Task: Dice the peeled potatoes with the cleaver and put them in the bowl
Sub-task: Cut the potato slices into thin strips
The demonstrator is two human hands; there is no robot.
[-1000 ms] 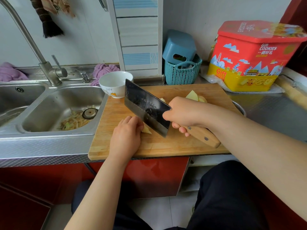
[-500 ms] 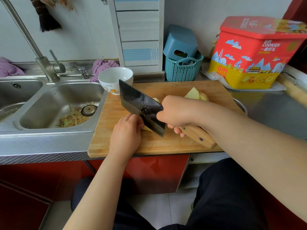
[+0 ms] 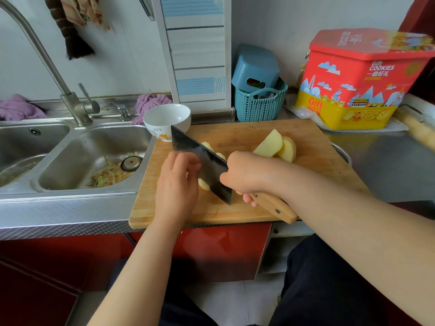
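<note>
A wooden cutting board (image 3: 306,180) lies on the counter beside the sink. My right hand (image 3: 249,175) grips the wooden handle of the dark cleaver (image 3: 200,158), whose edge meets a small potato piece (image 3: 203,184) on the board. My left hand (image 3: 177,184) is right beside that piece, left of the blade, its fingers loosely spread and blurred. Small cut pieces (image 3: 208,146) lie behind the blade. Two large peeled potato chunks (image 3: 271,144) sit further back on the board. The white bowl (image 3: 167,117) stands at the board's far left corner and looks empty.
The steel sink (image 3: 77,158) to the left holds peelings near its drain, below the tap (image 3: 70,100). Behind the board stand a teal basket (image 3: 259,107) and a red cookie tin (image 3: 360,78). A metal rim (image 3: 344,154) peeks out at the board's right edge.
My left hand's fingers have lifted from their curled hold on the potato piece and spread out. The cleaver has kept chopping at the same spot.
</note>
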